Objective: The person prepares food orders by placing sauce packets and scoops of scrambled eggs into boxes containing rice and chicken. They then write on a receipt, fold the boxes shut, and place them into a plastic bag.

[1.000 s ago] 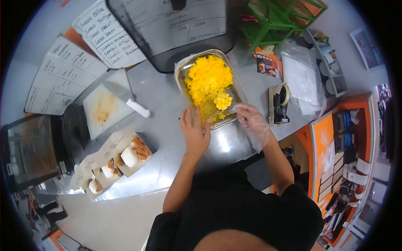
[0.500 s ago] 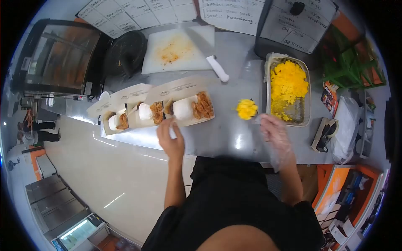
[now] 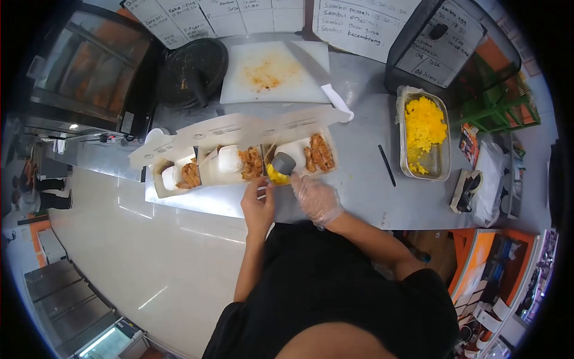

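My right hand [image 3: 318,200], in a clear plastic glove, grips a dark grey scoop [image 3: 283,163] tipped over the rightmost paper food box [image 3: 332,164]. Yellow scrambled egg [image 3: 277,175] lies below the scoop's mouth at the box's left end. This box also holds white rice [image 3: 293,151] and brown fried chicken [image 3: 321,152]. Bare, with its fingers curled, my left hand [image 3: 258,203] pinches the near edge of the box beside the egg. Two more open boxes with rice and chicken, a middle box [image 3: 209,173] and a left box [image 3: 160,186], stand alongside.
A tray [image 3: 426,176] of yellow egg stands at the right, near a black pen [image 3: 387,165] and a tape dispenser [image 3: 466,191]. Behind the boxes are a cutting board [image 3: 239,66], a knife [image 3: 338,103] and a black stone mortar [image 3: 173,66].
My right hand has moved left from beside the tray to the rightmost box, and the scoop is now tipped there with egg beneath it. My left hand stays at the box's near edge.
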Available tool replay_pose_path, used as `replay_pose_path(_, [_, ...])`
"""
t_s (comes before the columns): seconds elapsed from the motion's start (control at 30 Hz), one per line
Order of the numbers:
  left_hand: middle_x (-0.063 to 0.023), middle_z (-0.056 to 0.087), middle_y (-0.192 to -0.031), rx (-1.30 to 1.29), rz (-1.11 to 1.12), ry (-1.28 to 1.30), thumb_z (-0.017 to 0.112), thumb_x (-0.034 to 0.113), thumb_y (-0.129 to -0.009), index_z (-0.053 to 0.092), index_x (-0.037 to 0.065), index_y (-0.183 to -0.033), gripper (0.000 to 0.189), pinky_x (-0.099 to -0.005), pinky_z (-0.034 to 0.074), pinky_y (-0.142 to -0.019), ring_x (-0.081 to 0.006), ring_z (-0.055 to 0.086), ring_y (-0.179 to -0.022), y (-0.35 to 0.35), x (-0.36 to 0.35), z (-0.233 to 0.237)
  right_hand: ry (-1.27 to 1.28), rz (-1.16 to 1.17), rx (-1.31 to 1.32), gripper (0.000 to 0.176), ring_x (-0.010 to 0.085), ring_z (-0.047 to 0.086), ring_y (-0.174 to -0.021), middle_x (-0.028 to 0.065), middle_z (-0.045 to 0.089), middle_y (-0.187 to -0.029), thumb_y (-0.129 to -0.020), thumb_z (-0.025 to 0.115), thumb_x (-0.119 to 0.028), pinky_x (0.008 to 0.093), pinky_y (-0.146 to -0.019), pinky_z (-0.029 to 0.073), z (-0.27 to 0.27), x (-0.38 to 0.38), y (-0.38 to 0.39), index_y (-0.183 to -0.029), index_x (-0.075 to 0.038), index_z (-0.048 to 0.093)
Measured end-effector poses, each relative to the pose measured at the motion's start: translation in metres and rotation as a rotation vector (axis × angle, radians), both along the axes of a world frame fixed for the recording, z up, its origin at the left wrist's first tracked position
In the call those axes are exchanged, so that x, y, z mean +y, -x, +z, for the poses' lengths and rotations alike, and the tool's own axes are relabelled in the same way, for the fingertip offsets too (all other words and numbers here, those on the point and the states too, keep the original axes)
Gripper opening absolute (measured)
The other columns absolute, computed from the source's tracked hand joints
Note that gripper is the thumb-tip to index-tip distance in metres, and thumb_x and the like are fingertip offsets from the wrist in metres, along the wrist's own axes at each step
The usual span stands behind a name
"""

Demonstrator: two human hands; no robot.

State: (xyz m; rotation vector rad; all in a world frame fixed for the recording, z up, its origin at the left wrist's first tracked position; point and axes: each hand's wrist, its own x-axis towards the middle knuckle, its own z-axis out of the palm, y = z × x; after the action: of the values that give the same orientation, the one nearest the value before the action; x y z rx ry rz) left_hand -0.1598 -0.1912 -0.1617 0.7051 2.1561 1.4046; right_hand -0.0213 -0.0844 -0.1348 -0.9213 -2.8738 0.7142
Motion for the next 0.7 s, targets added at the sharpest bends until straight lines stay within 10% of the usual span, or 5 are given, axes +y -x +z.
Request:
replay_pose_path(0.23, [-0.0152,0.068,-0.105,-0.02,-0.108,-0.055,0.067,0.004,-0.092,0.064,-0.002,-0.115,0.024,-0.0333,0.06,-0.073,-0.0225,0.071,-0.086,0.009,-0.005,-0.01,0.062,-0.07,0.429,0.04,0.026,0.068,-0.072,0.012,0.066,-0.09,-0.094,0.05,-0.01,0.0413,-0.066,0.054,-0.023,-0.004,-0.006,-0.133,-0.004,0.053])
replay_pose_path(0.4, [-0.0125,0.068,-0.098,0.048,-0.195,-0.07,0.069,0.006,-0.092,0.064,-0.002,-0.115,0.025,-0.0315,0.06,-0.073,-0.0195,0.071,-0.083,0.017,-0.004,-0.011,1.313,-0.718,0.479,0.032,0.0147,0.06,-0.079,0.0005,0.061,-0.09,-0.103,0.054,-0.014,0.0313,-0.069,0.05,-0.012,0.011,-0.011,-0.13,0.001,0.059])
replay_pose_path(0.53, [-0.0127,0.068,-0.096,0.093,-0.212,-0.061,0.07,0.005,-0.091,0.067,-0.002,-0.111,0.022,-0.0309,0.06,-0.072,-0.0198,0.071,-0.08,0.014,-0.003,-0.007,0.573,-0.461,0.616,0.026,0.0218,0.064,-0.076,0.0116,0.066,-0.087,-0.1,0.051,-0.012,0.0381,-0.067,0.05,-0.015,0.009,-0.013,-0.121,-0.003,0.066])
replay_pose_path(0.7, [-0.014,0.065,-0.086,0.272,-0.189,-0.148,0.07,0.004,-0.089,0.069,-0.002,-0.102,0.014,-0.0327,0.054,-0.061,-0.0233,0.068,-0.067,0.01,0.0,-0.014,0.3,-0.21,0.456,0.022,0.0399,0.065,-0.082,0.0223,0.065,-0.088,-0.095,0.054,-0.011,0.0467,-0.07,0.051,0.006,0.0,-0.011,-0.114,-0.004,0.064])
